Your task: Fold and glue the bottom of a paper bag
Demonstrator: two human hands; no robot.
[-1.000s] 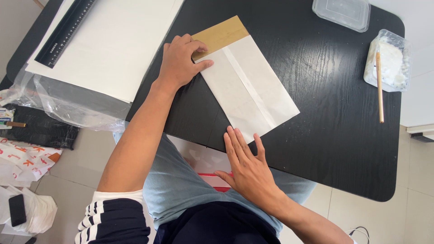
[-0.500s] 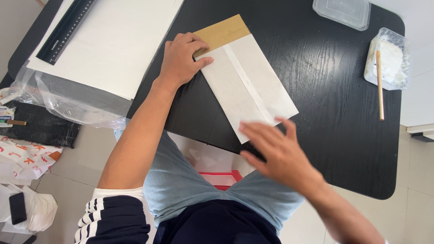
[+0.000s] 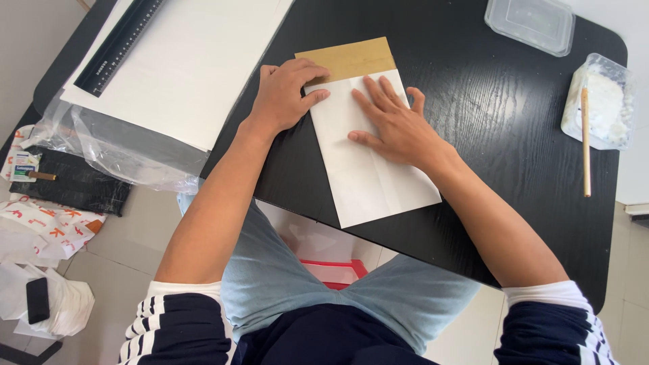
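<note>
A folded white paper sheet with a brown band at its far end lies on the black table. My left hand presses on the paper's upper left corner, fingers curled onto the edge where white meets brown. My right hand lies flat, palm down, fingers spread, on the upper middle of the white paper. Neither hand grips anything.
A large white sheet with a black ruler lies at the table's left, over clear plastic wrap. A clear lidded box and a tub with a wooden stick stand at the right. Bags and papers cover the floor.
My right hand has lifted off the paper's near edge and moved up, now flat on the upper part beside my left hand. The left hand has stayed at the corner.
</note>
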